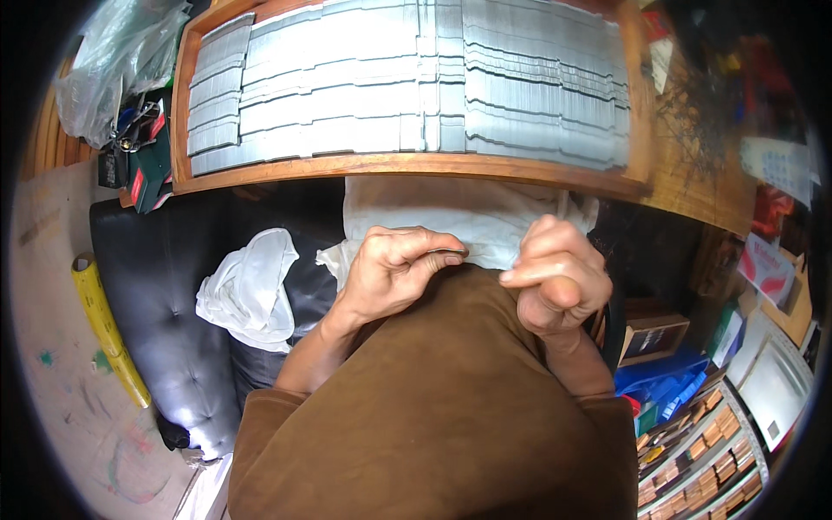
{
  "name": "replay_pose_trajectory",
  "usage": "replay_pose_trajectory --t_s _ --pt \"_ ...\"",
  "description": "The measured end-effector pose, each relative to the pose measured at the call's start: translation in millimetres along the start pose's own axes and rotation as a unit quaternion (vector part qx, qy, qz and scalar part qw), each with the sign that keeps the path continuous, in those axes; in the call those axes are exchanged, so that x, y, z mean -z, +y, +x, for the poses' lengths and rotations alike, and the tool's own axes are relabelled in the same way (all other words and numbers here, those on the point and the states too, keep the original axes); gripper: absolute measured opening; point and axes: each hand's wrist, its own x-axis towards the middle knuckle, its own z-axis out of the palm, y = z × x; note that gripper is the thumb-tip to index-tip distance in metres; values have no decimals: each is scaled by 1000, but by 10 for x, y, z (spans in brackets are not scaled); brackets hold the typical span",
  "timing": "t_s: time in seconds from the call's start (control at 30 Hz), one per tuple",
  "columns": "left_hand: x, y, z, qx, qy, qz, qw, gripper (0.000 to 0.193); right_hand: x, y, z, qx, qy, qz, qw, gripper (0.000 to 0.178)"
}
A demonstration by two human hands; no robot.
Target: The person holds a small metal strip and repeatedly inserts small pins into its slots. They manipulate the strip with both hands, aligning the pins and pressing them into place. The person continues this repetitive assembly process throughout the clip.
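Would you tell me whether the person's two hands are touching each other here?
No, a gap shows between the left hand and the right hand, with pale cloth visible between them.

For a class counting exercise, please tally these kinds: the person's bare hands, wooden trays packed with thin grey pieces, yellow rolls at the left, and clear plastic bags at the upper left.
Bare hands (left hand, right hand): 2
Wooden tray packed with thin grey pieces: 1
Yellow roll: 1
Clear plastic bag: 1
Total: 5
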Motion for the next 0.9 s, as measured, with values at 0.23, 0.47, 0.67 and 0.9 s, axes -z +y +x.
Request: replay_pose_trajectory --t_s 0.23,0.47,0.67,0.9 --pt "9 9 -16 4 6 -11 1000 17 -165 -112 -18 -235 -84 -75 965 36" --pt "-9 25 -50 -29 16 40 999 22 -253 -15 -125 -202 -56 -17 978 21" --pt "-6 5 -66 -18 -11 43 999 25 -197 -33 -100 -241 -73 -12 968 18" --pt "-20 -2 -47 -19 3 22 1000 23 -191 -22 -68 -237 -83 -18 968 17"
